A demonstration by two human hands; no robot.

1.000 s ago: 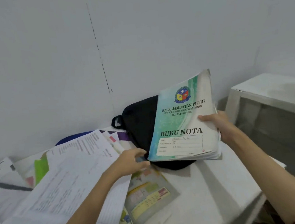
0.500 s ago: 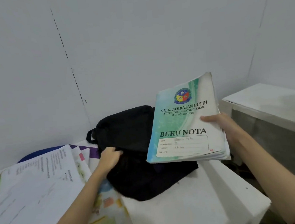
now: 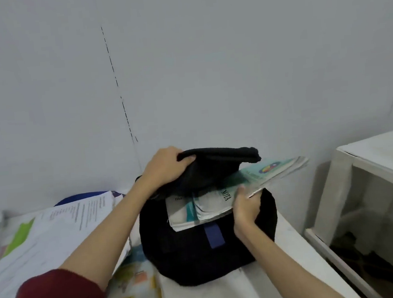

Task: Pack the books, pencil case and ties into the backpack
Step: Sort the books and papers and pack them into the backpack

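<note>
Under the black backpack [image 3: 199,250] flap gripped by the left hand [image 3: 166,168], the right hand [image 3: 245,206] holds a green-white notebook [image 3: 253,179].

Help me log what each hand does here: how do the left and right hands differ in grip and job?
The left hand curls its fingers round the black fabric backpack's flap and holds it up; the right hand grips the green-and-white notebook stack. The left hand is higher, at the backpack's top; the right hand is lower, by the opening. Both are bare and holding something.
</note>
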